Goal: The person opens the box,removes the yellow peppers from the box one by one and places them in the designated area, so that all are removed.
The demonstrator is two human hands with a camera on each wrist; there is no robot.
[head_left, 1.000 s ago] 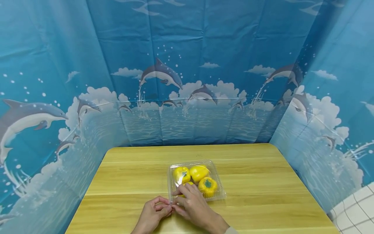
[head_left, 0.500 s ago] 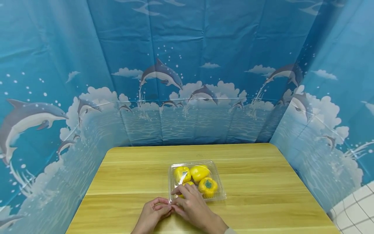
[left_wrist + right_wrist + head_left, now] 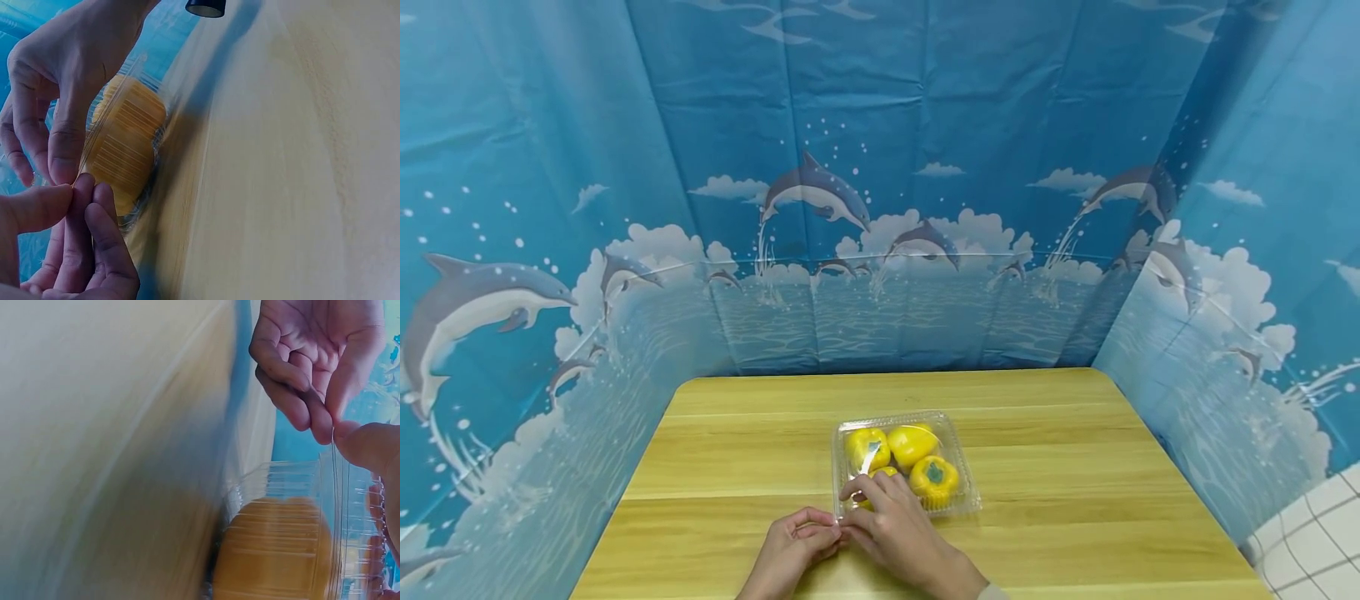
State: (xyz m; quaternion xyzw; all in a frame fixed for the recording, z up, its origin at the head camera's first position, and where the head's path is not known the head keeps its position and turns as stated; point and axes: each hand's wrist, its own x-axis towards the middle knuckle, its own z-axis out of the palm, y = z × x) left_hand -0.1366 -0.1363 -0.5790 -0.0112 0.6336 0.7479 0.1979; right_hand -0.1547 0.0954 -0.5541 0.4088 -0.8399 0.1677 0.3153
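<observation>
A clear plastic clamshell box (image 3: 967,498) lies closed on the table, its ridged wall (image 3: 289,472) facing me. Inside it are several yellow bell peppers, among them an upright one with a green stem (image 3: 934,481) and one on its side (image 3: 912,444). My left hand (image 3: 793,546) pinches the box's near left corner between thumb and forefinger. Right beside it, my right hand (image 3: 901,533) pinches the rim, with its other fingers bent over the lid. That hand partly covers the nearest left pepper (image 3: 883,472). In the left wrist view, both hands' fingertips meet at the rim.
The wood-grain table (image 3: 1060,467) has rounded far corners. A blue dolphin-print curtain (image 3: 880,317) closes it in at the back and both sides. White tiles (image 3: 1311,533) show at the lower right. A dark cylindrical end (image 3: 206,7) juts in atop the left wrist view.
Both hands keep their hold at the near left corner, with only tiny finger shifts. The box and peppers stay in place; the head view drifts very slightly.
</observation>
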